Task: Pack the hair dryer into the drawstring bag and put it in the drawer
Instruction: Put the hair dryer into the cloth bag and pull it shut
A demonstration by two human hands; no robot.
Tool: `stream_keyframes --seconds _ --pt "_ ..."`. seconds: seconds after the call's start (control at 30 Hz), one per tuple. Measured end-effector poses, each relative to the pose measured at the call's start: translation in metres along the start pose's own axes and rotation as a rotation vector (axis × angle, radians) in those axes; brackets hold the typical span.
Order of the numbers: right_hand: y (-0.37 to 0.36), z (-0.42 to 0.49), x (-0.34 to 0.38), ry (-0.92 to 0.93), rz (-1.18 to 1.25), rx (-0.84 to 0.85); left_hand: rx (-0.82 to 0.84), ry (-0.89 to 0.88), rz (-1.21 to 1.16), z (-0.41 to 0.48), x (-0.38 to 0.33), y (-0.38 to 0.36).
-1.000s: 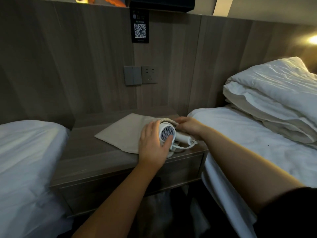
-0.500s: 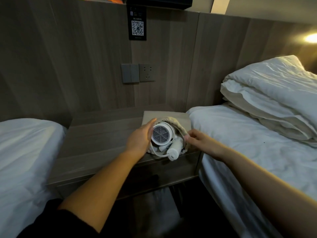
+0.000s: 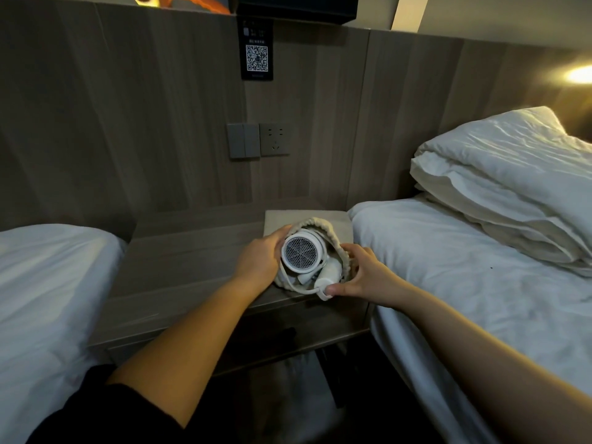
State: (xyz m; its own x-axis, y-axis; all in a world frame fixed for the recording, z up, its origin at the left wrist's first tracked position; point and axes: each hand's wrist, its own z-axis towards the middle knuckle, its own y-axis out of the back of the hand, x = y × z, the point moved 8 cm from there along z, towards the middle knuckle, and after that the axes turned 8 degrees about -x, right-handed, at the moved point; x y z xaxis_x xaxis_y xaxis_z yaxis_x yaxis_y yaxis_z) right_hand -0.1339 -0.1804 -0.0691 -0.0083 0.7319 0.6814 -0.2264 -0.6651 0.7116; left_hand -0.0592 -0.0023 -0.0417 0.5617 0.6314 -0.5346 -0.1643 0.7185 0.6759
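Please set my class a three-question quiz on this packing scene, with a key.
1. True or false: the dryer is fully inside the bag.
2. The bag lies on: A) the nightstand B) a bed C) a pillow.
3. Fill in: the ___ hand's thumb is at the dryer's handle end.
Key: 1 false, its grille and handle stick out of the bag's mouth. 2 A. 3 right hand.
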Motion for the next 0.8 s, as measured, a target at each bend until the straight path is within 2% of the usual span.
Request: stream_keyframes --seconds 0.23,0.43,0.57,0.63,0.8 --pt "0.0 0.004 -0.004 -0.043 0.097 -0.095 0.011 0.013 -0.023 0.001 0.002 0.004" --pt "0.003 0.003 -0.003 -0.049 0.101 -0.143 0.022 -0.056 0.021 -0.002 0.004 0.014" --pt "0.003 -0.001 -0.005 -0.073 0.191 -0.182 0.032 -0.085 0.046 -0.018 0.007 0.019" --pt "0.004 -0.004 -0.007 -0.072 0.242 -0.229 0.014 -0.099 0.06 -0.028 0.007 0.021" --pt "0.018 -0.012 -0.016 -0.135 0.281 -0.486 -0.024 -0.132 0.065 -0.038 0.003 0.016"
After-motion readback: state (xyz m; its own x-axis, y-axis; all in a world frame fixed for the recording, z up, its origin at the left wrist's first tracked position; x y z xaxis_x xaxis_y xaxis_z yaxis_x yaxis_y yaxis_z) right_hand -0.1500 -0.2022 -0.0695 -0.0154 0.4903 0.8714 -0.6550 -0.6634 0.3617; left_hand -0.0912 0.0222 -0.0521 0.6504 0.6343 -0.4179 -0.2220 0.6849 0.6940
